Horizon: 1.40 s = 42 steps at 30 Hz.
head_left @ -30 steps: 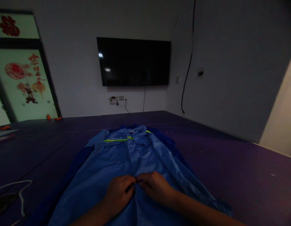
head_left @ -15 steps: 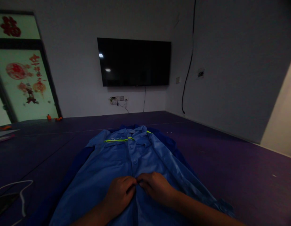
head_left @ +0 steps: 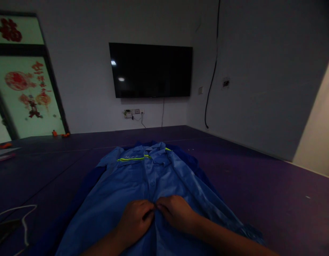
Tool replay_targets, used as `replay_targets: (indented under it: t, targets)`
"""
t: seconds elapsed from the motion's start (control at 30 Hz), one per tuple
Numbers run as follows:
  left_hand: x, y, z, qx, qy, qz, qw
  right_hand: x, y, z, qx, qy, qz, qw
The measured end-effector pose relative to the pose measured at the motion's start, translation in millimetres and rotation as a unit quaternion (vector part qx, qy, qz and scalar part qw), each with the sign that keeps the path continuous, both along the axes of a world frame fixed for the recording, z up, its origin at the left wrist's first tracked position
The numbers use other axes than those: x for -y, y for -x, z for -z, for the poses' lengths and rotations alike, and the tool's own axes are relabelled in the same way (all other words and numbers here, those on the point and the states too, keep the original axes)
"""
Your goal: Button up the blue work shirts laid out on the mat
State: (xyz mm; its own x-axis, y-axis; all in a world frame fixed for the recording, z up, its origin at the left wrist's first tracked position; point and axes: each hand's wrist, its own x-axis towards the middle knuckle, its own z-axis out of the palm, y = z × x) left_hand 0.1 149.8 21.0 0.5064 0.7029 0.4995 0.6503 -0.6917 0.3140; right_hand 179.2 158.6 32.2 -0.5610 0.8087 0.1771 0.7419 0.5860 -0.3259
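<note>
A light blue work shirt [head_left: 122,192] with a yellow reflective stripe across the chest lies flat, front up, on a dark purple floor mat [head_left: 260,185]. Darker blue cloth [head_left: 84,185] shows under its left edge. My left hand [head_left: 134,220] and my right hand [head_left: 176,213] meet at the shirt's front button line, fingertips pinched together on the fabric there. What sits between the fingertips is too small and dark to make out. The shirt's right side is creased and bunched toward the lower right.
A black wall-mounted screen [head_left: 151,70] hangs ahead, with a socket and cables [head_left: 134,113] below it. A white cable [head_left: 19,217] lies on the mat at the lower left. A glass door with red decorations [head_left: 28,92] stands at the left. A cable [head_left: 211,81] runs down the right wall.
Almost nothing differs: both hands stay pinched at the shirt's front, shifting only slightly. The view drifts a little.
</note>
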Motion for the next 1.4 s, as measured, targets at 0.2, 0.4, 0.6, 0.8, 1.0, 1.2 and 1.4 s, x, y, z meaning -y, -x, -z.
replay_targets:
  t: [0.2,0.4,0.6,0.8,1.0,1.2,1.4]
  targets:
    - [-0.9,0.4,1.5,-0.017,-0.008,0.029,0.999,0.2,-0.4,-0.1,-0.011,0.007,-0.006,1.000]
    - [0.4,-0.7,3.0,-0.040,-0.014,0.031,0.999,-0.3,-1.1,0.0,-0.022,0.013,-0.024,0.999]
    - [1.6,-1.3,4.6,-0.082,0.012,0.023,0.996,-2.5,-1.4,2.6,-0.023,0.010,-0.029,0.999]
    - [1.0,-2.2,6.2,-0.063,0.031,0.008,0.998,-3.5,-1.3,2.8,-0.007,0.020,-0.017,1.000]
    - [0.7,-2.9,5.2,-0.073,0.021,0.014,0.997,-2.8,-0.1,1.9,-0.004,0.024,-0.004,1.000]
    - [8.8,1.1,4.4,-0.101,-0.049,0.123,0.986,-1.7,0.6,2.7,-0.026,0.022,-0.008,0.999]
    - [15.9,-0.1,9.0,-0.120,-0.122,0.148,0.974,-0.8,0.6,2.6,-0.030,0.025,0.008,0.999]
